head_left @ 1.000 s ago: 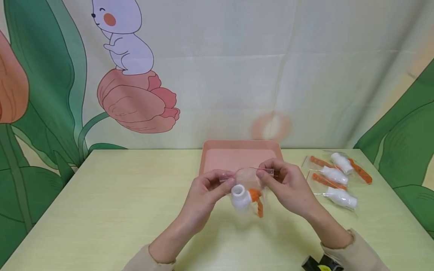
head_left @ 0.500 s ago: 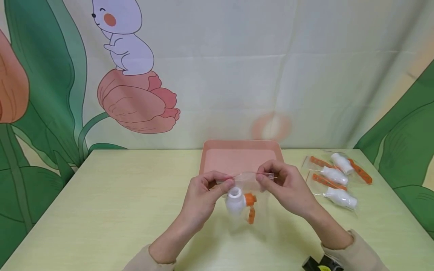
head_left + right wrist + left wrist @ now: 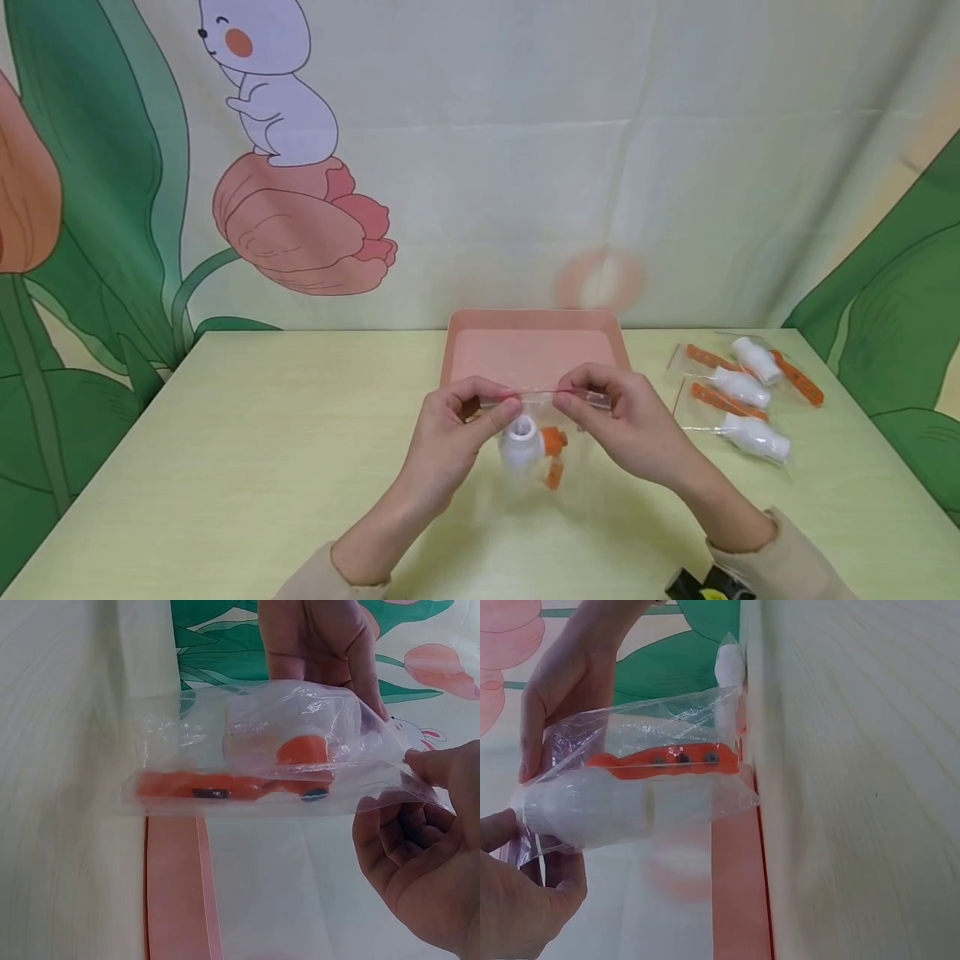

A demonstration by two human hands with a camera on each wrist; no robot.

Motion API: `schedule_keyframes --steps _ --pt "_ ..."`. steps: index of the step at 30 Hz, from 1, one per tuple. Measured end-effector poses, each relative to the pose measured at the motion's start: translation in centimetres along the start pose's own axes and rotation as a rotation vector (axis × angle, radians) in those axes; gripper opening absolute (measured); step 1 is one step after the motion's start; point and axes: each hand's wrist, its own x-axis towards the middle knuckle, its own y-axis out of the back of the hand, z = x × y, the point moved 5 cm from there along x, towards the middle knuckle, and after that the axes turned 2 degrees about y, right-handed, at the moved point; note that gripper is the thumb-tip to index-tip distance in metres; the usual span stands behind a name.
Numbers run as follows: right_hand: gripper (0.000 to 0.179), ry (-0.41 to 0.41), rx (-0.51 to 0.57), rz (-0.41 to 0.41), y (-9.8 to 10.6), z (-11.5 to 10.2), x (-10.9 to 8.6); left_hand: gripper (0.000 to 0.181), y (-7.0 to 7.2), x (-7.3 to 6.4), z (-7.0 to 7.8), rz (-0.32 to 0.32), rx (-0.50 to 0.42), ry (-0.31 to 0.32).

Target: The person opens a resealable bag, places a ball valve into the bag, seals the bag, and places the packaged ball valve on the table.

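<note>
A clear plastic bag (image 3: 697, 709) hangs upright above the table, held by both hands at its top edge. Inside it are a white bottle-shaped piece (image 3: 520, 454) with a round hole on top and an orange strip-like handle (image 3: 679, 761) with dark spots along it. My left hand (image 3: 442, 437) pinches the left part of the bag's mouth between thumb and fingers. On the other side, my right hand (image 3: 637, 425) pinches the same edge, its thumb a short gap from the left one. The edge between them looks flat and straight.
Behind the hands lies a pink tray (image 3: 525, 354) at the table's back edge. Several bagged white pieces (image 3: 755, 439) with orange strips lie at the right. A black object with a yellow label (image 3: 712, 593) shows near the right sleeve. A printed curtain (image 3: 480, 167) hangs behind the table (image 3: 262, 467).
The bag's mouth was arched apart and is now flattened into a straight line. My right hand has moved left and slightly down, closer to the left. The bagged piece swung slightly left.
</note>
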Motion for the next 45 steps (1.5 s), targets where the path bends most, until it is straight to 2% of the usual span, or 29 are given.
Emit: schedule_keyframes --steps 8,13,22,26,33,40,45 --pt "0.006 0.041 -0.021 -0.008 -0.2 -0.3 -0.2 0.012 -0.3 0.0 -0.1 -0.053 0.086 0.013" --pt "0.009 0.065 -0.048 -0.023 -0.3 -0.4 -0.3 0.016 -0.6 0.0 -0.2 -0.111 0.081 0.015" --pt "0.009 0.076 -0.042 -0.042 -0.4 -0.4 -0.3 0.013 -0.6 -0.1 -0.1 -0.101 0.121 -0.009" --pt "0.005 0.112 -0.05 -0.056 -0.3 -0.7 -0.1 0.012 -0.6 -0.3 0.1 -0.093 0.139 -0.023" --pt "0.012 0.159 -0.052 -0.061 -0.6 -1.1 0.0 0.005 -0.6 -0.4 0.4 -0.095 0.135 -0.044" --pt "0.011 0.233 -0.123 -0.059 -0.6 -1.4 0.0 0.008 -0.7 -0.4 0.8 -0.122 0.168 -0.051" --pt "0.014 0.246 -0.169 -0.047 -0.3 -1.5 -0.1 0.008 -0.3 -0.2 1.0 -0.134 0.229 -0.061"
